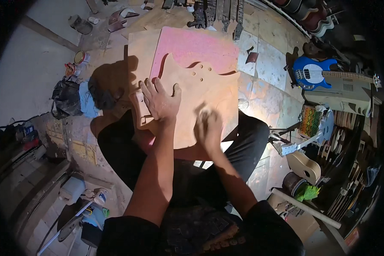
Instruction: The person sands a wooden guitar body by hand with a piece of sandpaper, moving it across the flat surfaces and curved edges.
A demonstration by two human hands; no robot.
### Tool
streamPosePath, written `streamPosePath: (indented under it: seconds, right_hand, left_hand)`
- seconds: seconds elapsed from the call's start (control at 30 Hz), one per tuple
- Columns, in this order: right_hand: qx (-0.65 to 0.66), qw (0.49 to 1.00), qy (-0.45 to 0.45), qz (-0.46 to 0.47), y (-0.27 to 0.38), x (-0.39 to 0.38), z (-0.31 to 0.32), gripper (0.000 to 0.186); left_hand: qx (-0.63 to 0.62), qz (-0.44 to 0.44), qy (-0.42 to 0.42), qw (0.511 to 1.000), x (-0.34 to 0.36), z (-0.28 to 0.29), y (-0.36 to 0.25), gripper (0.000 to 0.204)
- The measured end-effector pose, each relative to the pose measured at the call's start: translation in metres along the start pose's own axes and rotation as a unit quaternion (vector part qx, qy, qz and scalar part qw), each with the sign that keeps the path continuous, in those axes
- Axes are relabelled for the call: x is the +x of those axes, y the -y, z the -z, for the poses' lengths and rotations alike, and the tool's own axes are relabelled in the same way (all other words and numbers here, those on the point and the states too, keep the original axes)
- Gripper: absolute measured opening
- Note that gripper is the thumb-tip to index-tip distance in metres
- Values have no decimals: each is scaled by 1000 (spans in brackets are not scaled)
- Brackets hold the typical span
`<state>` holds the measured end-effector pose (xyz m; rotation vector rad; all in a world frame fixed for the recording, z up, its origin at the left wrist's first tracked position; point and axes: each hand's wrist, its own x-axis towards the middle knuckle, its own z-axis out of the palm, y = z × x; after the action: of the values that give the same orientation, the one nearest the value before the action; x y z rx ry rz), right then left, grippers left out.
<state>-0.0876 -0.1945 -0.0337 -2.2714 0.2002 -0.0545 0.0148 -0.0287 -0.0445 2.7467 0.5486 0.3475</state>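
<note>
At the frame's centre, the bare wooden guitar body (194,94) is touched by the spread left hand (163,101), while the grip of the blurred right hand (210,126) cannot be told, and uneven pushing could cause the body to be slid across the pink board (200,45).
</note>
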Motion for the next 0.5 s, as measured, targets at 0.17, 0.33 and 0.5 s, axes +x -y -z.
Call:
streamPosePath:
  seconds: [0.17,0.33,0.5]
  right_hand:
    - [-134,984,7,116,-23,32,10,29]
    - [-103,985,-129,46,-17,90,13,23]
    - [-87,982,50,159,-17,32,7,38]
  left_hand:
    - [-5,-1,2,1000,1,-1,-4,72]
    - [1,-12,11,1000,-2,2,-5,71]
    - [14,-8,-3,1000,0,-1,2,70]
